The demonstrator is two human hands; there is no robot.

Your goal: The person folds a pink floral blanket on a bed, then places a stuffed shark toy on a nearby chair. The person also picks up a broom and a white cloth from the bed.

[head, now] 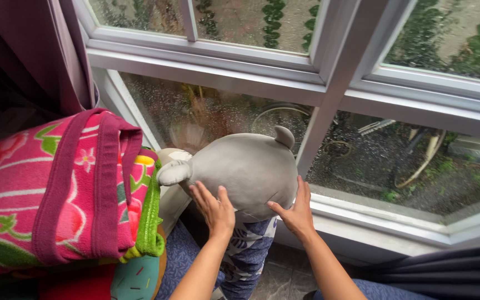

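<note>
From the head camera, looking down toward a window, both bare hands rest on a grey, rounded soft plush toy (245, 169) with a small ear at its top and a stubby paw sticking out to the left. The plush toy stands upright just in front of the white-framed window (329, 83), against its lower pane, at the middle of the view.

The left hand (215, 210) lies flat on the lower left of the plush body, fingers spread and pointing up; its grip is open, pressing rather than clasping. The right hand (297, 211) cups the lower right edge of the toy, fingers extended along its side, grip likewise open and only touching.

Below the toy a blue-and-white patterned fabric (248, 250) hangs down between the forearms. To the left, just beside the toy, sits a pink flowered fabric bag (45, 194) with dark pink handles and a green trim. Through the wet glass, gravel and plants show outside.
</note>
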